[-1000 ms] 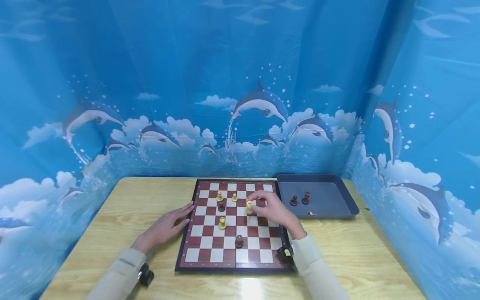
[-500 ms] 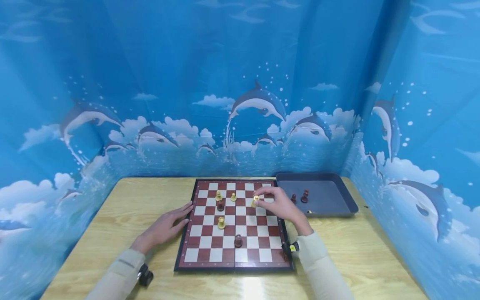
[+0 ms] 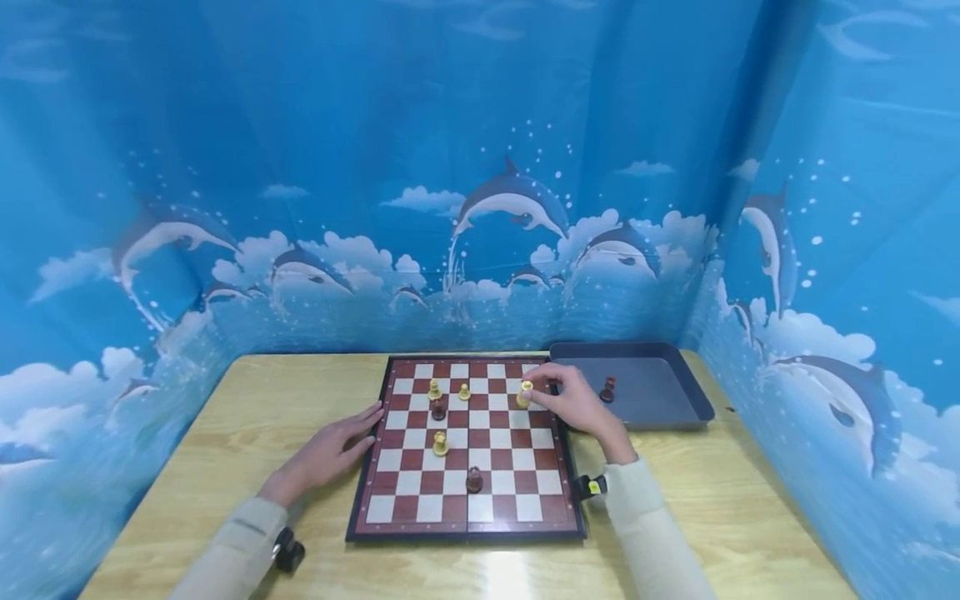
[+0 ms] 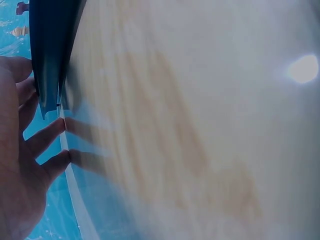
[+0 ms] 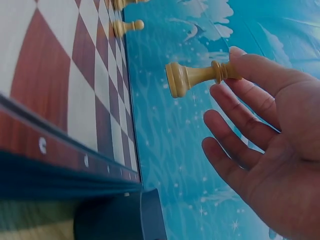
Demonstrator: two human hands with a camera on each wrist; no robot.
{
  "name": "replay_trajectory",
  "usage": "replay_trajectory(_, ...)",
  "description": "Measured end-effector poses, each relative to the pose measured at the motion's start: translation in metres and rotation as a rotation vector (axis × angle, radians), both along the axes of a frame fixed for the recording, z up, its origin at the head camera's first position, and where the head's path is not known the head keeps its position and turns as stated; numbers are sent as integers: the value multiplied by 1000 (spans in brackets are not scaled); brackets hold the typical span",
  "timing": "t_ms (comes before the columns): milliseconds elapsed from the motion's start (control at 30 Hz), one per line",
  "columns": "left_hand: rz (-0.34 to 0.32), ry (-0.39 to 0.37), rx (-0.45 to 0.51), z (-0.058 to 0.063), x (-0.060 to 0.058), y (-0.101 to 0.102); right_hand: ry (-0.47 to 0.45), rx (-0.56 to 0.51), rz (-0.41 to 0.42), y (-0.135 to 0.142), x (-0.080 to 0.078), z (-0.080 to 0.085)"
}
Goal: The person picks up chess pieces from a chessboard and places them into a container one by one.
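Note:
My right hand [image 3: 583,406] pinches a pale yellow chess piece [image 3: 524,395] between thumb and index finger, over the far right part of the chessboard [image 3: 517,507]. In the right wrist view the chess piece's base points away from the palm, and its top is hidden by the fingertips. The other fingers [image 5: 235,135] are spread loosely. My left hand [image 3: 326,457] rests beside the board, fingertips at its left edge. On the board stand three pale pieces, among them a pawn [image 3: 464,392], and two dark pieces, one [image 3: 474,480] near the front middle.
A dark grey tray [image 3: 656,371] stands at the board's far right corner, partly behind my right hand. A dark chess piece [image 3: 607,389] shows in it. The wooden table [image 3: 727,508] meets a blue dolphin-print curtain [image 3: 360,167] at the back and sides.
My right hand has carried the pale chess piece to the right and toward the far side, nearer the tray. The left hand stays at the board's edge.

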State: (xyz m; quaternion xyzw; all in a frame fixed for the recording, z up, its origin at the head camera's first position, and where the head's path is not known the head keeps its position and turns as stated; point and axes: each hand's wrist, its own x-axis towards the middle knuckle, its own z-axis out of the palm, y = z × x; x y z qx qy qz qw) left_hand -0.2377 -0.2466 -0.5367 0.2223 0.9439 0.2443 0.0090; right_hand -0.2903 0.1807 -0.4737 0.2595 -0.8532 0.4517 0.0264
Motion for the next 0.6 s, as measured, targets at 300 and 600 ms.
replay_trajectory(300, -20, 35, 3, -2, -3, -3, 30, -43, -62, 20, -3, 5)
replay_trajectory(600, -22, 29, 8, -1, -1, -1, 20, -94, -142, 41, -6, 2)
